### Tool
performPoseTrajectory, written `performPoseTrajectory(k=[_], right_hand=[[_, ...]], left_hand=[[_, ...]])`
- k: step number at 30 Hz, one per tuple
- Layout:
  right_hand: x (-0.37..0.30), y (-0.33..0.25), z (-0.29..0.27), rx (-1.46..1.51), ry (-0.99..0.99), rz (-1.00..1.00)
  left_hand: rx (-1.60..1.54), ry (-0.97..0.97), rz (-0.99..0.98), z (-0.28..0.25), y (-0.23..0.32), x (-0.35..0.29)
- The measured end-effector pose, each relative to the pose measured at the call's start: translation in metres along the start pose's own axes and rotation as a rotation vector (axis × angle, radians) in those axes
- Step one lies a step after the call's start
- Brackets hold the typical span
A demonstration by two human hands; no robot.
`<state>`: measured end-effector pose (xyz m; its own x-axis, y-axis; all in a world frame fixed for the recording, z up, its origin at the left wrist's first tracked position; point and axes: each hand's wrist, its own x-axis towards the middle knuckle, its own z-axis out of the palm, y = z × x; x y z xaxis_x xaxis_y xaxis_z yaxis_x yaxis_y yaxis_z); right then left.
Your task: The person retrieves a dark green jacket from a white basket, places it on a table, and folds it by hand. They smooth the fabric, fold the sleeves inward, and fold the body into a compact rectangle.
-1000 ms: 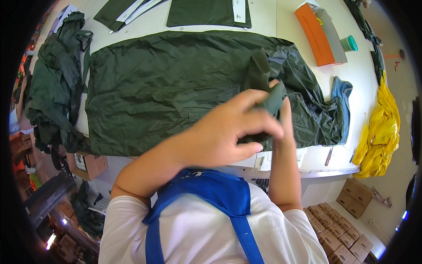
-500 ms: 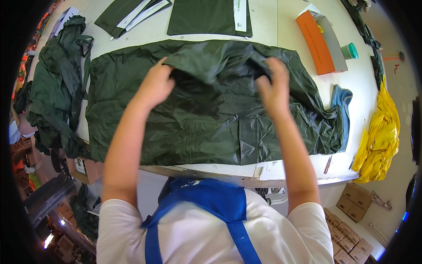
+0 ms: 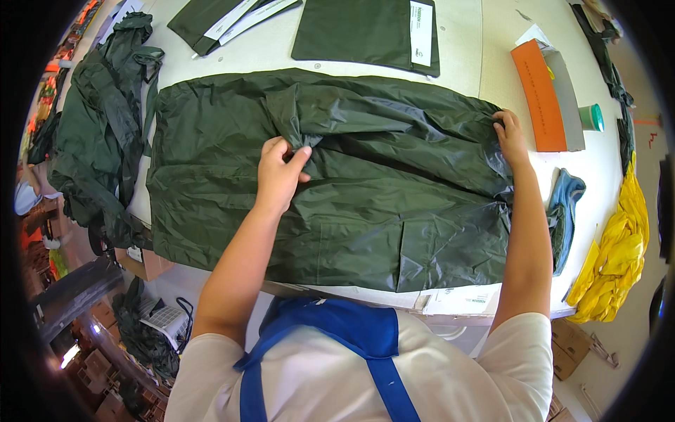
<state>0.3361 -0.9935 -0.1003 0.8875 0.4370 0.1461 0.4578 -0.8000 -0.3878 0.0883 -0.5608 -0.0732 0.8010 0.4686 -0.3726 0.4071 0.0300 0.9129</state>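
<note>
A dark green waterproof garment [image 3: 232, 190] lies spread across the white table in front of me, with wrinkles and a raised fold across its middle. My left hand [image 3: 280, 172] pinches a bunched bit of its fabric near the centre, thumb against fingers. At the garment's right end, my right hand [image 3: 511, 137] grips the far right edge, its fingers curled over the cloth. Beneath the fold, part of the garment's lower layer is hidden. Its long seam and a pocket-like flap show on the near side.
Folded dark green packs with white labels [image 3: 365, 35] lie at the back. An orange and grey box [image 3: 540, 98] stands back right beside a green-lidded cup [image 3: 591, 117]. Blue cloth [image 3: 567, 211] and yellow garments [image 3: 615, 243] are at the right, a crumpled green garment [image 3: 95, 133] at the left.
The lifted flap of cloth has come down flatter. My left hand has moved nearer and slightly right, now pinching fabric; my right hand has gone right to the garment's edge.
</note>
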Motion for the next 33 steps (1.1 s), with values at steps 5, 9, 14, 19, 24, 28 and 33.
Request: performPoseTrajectory(k=[5,9,14,19,24,28,33], right_hand=[[0.033,0.009,-0.017,0.081,-0.050,0.268],[0.042,0.032,0.028,-0.140,0.011,0.228],[0.031,0.004,0.051,-0.295,0.214,0.304],[0.033,0.001,0.050,-0.262,0.274,0.253],[0.038,0.013,0.048,-0.169,0.204,0.269],[0.058,0.009,0.010,0.117,-0.164,0.353],[0.066,-0.001,-0.044,-0.072,-0.391,0.100]], left_hand=[[0.032,0.009,0.330,-0.033,0.020,0.009],[0.665,-0.196,0.417,-0.081,0.008,0.047],[0.138,-0.395,0.043,-0.079,0.060,0.050],[0.537,0.210,0.394,-0.037,0.055,0.116],[0.902,0.253,0.268,-0.020,0.023,0.155],[1.116,0.268,0.644,-0.035,0.030,0.181],[1.595,-0.386,0.219,-0.018,0.103,0.190]])
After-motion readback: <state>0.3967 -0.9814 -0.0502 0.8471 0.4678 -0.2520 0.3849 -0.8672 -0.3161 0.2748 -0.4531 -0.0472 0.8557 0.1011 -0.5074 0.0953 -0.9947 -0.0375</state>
